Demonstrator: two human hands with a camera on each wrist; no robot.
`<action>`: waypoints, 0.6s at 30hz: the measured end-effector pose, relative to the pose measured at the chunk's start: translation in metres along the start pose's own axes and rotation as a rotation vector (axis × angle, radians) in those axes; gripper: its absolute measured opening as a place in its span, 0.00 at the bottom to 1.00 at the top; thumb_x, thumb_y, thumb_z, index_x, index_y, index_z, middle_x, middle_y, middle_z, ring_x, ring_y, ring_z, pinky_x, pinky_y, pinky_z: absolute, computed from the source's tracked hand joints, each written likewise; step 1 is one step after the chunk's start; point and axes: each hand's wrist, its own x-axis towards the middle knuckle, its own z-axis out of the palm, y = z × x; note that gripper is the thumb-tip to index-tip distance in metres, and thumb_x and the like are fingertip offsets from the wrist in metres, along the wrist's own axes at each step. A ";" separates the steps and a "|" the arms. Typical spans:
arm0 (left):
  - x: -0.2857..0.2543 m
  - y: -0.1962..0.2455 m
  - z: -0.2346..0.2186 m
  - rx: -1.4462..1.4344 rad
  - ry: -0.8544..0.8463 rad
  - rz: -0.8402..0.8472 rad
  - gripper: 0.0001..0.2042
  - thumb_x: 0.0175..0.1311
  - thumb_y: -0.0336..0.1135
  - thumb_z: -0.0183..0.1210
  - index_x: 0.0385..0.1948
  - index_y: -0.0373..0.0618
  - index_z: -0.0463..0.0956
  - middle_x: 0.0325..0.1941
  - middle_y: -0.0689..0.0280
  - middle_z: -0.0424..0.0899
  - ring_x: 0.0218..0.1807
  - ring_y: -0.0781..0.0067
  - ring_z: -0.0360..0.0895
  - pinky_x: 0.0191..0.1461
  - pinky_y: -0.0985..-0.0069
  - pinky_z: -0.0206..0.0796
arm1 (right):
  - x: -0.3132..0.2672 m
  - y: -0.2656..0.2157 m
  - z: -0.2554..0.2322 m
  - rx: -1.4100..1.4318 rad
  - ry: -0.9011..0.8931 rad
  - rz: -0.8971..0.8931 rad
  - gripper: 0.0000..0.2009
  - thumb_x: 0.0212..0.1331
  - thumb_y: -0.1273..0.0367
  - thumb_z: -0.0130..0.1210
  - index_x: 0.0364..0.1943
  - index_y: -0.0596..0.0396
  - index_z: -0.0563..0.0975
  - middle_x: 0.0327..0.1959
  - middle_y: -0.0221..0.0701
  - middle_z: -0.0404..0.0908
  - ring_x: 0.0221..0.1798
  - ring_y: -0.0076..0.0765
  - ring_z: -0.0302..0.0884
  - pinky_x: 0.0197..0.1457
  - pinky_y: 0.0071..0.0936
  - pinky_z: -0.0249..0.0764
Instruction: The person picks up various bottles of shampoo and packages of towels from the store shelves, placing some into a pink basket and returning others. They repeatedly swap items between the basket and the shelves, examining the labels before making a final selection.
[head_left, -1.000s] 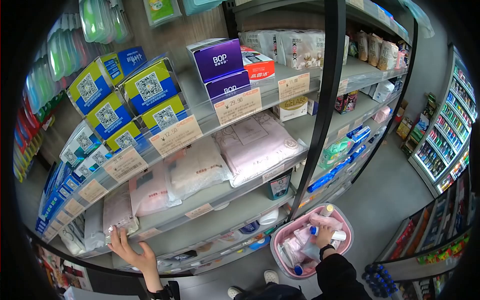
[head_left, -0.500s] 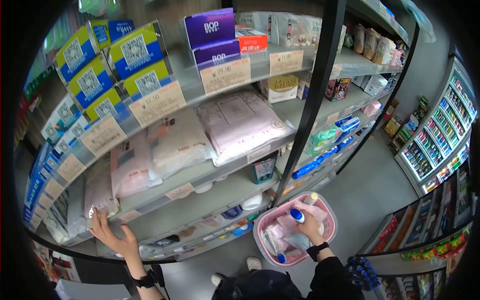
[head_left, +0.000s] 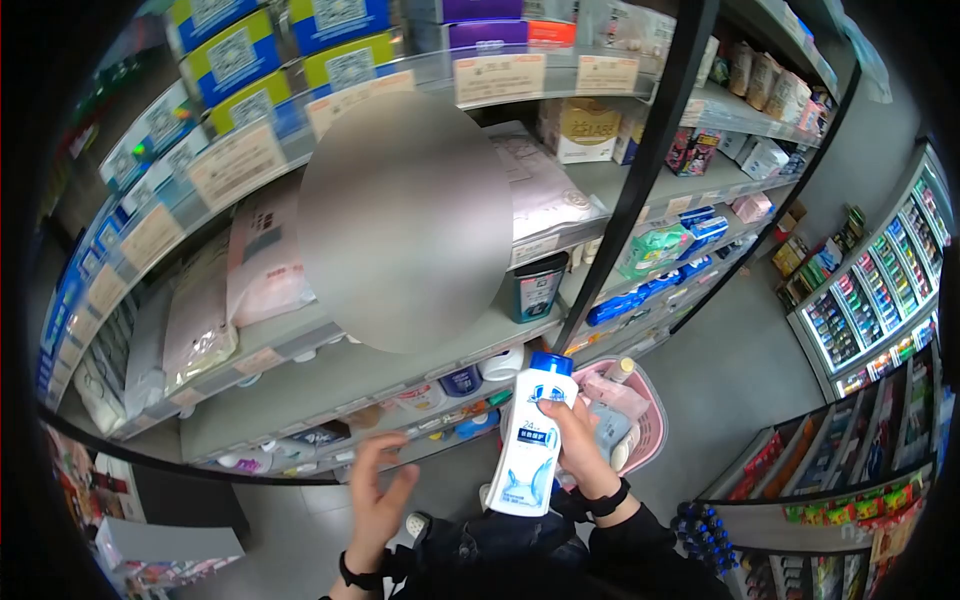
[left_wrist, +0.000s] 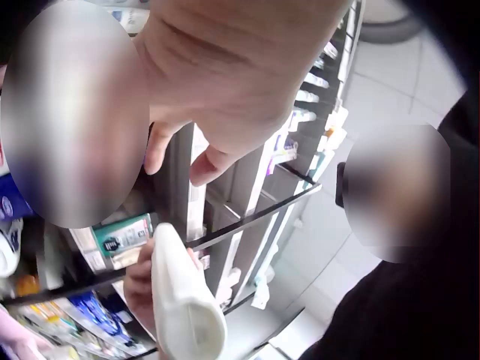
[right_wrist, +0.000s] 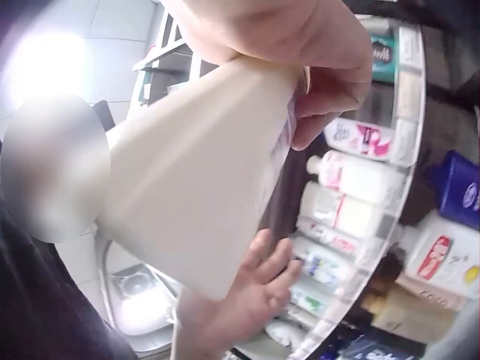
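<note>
My right hand (head_left: pixel 582 450) grips a white bottle (head_left: pixel 522 450) with a blue cap round its upper side, the thumb on its front. The bottle leans, cap up, its blue-printed label facing the head camera. My left hand (head_left: pixel 375 500) is held to the left of the bottle, fingers spread and bent a little, holding nothing. In the right wrist view the plain white side of the bottle (right_wrist: pixel 202 165) fills the middle, with the left hand (right_wrist: pixel 240 307) below it. Behind the right hand stands a pink basket (head_left: pixel 660 425) of packages and bottles, partly hidden.
A shelf unit with a black post (head_left: pixel 630 190) runs along the front. Soft pink packs (head_left: pixel 265 265), boxes and price tags fill its tiers; a blurred patch covers part of it. A drinks fridge (head_left: pixel 880 280) stands at the far right, a low rack (head_left: pixel 820 450) nearer.
My right hand has lifted the white bottle out of the pink basket and brought it up before me. My left hand has left the pack on the shelf and moved right, towards the bottle.
</note>
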 end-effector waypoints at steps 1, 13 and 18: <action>-0.004 0.000 0.005 -0.197 -0.127 -0.154 0.16 0.58 0.27 0.58 0.49 0.42 0.72 0.50 0.62 0.76 0.53 0.69 0.72 0.53 0.74 0.64 | -0.002 -0.001 0.013 0.049 -0.046 0.032 0.15 0.59 0.72 0.56 0.50 0.58 0.71 0.40 0.31 0.80 0.40 0.26 0.80 0.42 0.26 0.77; -0.046 -0.013 0.009 -0.467 -0.347 -0.459 0.29 0.60 0.32 0.64 0.60 0.36 0.60 0.54 0.63 0.75 0.55 0.76 0.72 0.58 0.75 0.67 | -0.016 0.042 0.085 -0.227 -0.267 0.085 0.21 0.64 0.68 0.56 0.58 0.59 0.65 0.49 0.32 0.75 0.51 0.24 0.72 0.53 0.24 0.71; -0.069 -0.023 -0.020 -0.483 -0.168 -0.515 0.26 0.60 0.31 0.64 0.58 0.36 0.64 0.50 0.64 0.78 0.51 0.77 0.75 0.55 0.76 0.69 | -0.034 0.082 0.071 -0.444 -0.588 0.151 0.25 0.64 0.67 0.57 0.62 0.58 0.62 0.48 0.33 0.73 0.50 0.25 0.72 0.53 0.23 0.67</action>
